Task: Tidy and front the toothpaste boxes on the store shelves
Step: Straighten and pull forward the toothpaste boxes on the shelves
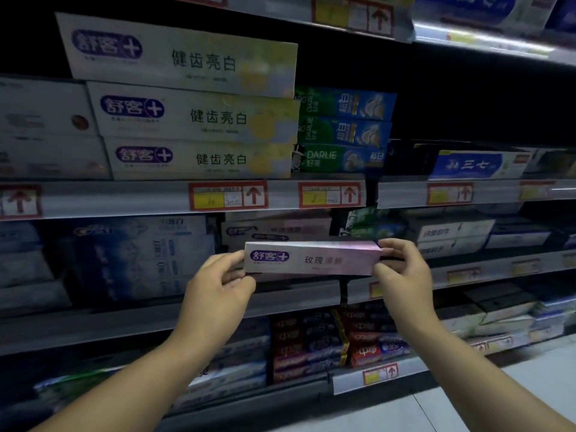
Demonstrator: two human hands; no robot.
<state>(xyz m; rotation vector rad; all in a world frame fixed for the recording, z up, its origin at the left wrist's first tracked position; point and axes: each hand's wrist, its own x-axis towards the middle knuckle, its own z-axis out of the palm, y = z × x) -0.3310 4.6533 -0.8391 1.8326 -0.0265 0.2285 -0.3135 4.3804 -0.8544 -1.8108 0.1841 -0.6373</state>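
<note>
A pink toothpaste box is held in the air at both ends, just in front of the front edge of the middle shelf and a little above it. Its long axis is kept level and roughly parallel to that edge, so the printed long face is turned outward to the aisle. The left end is pinched by the left hand, thumb at the front and curled fingers behind. The right end is gripped by the right hand, fingers laid over the top and thumb pressed from below. Neither hand is nearer than the other, since one end is taken by each. Directly behind the box a stack of pale boxes of like print is seen deeper on the shelf, with blue-white boxes to the left of the slot. The coming move is judged to turn on this relation: the slot lies straight back from the fingers, so the box probably need only be carried inward and lowered without being turned. The carton is slim and long, white at the logo end and shaded to lilac-pink at the other. It bears a purple oval brand mark and dark characters, and its corners appear sharp and undented.
</note>
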